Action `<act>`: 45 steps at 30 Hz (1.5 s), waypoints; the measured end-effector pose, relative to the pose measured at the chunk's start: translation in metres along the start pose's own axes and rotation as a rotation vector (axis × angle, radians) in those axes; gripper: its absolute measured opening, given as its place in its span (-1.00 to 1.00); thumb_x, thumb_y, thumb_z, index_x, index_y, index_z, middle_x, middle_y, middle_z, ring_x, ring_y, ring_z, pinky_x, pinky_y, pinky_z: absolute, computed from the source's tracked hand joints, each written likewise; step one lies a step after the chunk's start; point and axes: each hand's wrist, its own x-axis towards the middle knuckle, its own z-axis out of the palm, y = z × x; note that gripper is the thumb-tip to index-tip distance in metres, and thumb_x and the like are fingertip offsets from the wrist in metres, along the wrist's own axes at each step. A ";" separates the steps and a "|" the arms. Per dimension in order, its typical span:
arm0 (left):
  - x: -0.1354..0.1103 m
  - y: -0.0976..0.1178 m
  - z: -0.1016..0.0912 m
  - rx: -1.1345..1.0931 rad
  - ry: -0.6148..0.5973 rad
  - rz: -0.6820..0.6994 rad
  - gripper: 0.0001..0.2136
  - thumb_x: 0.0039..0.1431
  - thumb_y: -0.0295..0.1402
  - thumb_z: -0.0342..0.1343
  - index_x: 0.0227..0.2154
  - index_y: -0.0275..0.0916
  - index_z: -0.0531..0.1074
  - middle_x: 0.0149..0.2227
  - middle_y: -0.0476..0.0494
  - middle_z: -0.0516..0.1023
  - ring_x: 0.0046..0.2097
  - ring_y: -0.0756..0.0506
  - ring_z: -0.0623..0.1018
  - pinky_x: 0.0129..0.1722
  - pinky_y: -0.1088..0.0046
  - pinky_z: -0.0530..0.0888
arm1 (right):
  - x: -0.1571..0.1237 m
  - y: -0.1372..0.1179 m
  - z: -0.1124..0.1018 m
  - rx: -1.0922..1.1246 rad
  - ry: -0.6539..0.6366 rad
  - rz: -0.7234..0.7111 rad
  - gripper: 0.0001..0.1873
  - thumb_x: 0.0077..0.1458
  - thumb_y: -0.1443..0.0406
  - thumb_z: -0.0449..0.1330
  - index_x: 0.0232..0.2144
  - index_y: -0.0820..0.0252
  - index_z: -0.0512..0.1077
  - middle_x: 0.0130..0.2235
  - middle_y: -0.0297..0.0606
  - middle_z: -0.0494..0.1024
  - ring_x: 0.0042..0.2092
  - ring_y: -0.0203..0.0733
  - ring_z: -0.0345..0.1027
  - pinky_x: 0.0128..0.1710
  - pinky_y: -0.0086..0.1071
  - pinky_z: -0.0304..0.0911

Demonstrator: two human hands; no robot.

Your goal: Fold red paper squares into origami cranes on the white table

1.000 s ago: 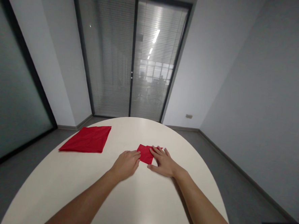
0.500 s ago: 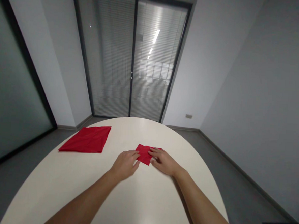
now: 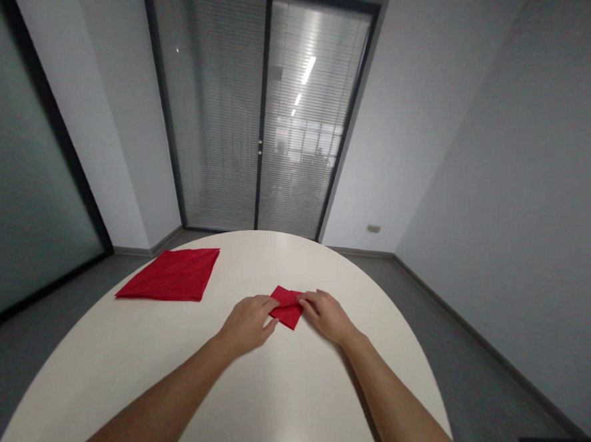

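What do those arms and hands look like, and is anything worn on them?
They are a person's: left grip and right grip are human hands without gloves. The left forearm and right forearm are bare and tapering: no sleeves, watches, cables or markings visible.

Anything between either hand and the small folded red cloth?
Nothing visible. The left hand has fingertips at the left side of the small red cloth, the right hand at its right side. The larger red cloth lies off to the left, not between them.
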 end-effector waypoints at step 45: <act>0.012 0.002 0.001 -0.834 0.315 -0.381 -0.71 0.24 -0.13 0.05 -0.30 -0.27 0.51 -0.33 -0.13 0.64 -0.27 -0.12 0.60 -0.26 0.42 0.48 | 0.017 -0.020 0.030 1.259 0.368 0.247 -0.35 -0.02 0.01 0.38 0.06 0.07 0.31 0.00 -0.11 0.59 -0.01 0.04 0.51 0.03 -0.04 0.40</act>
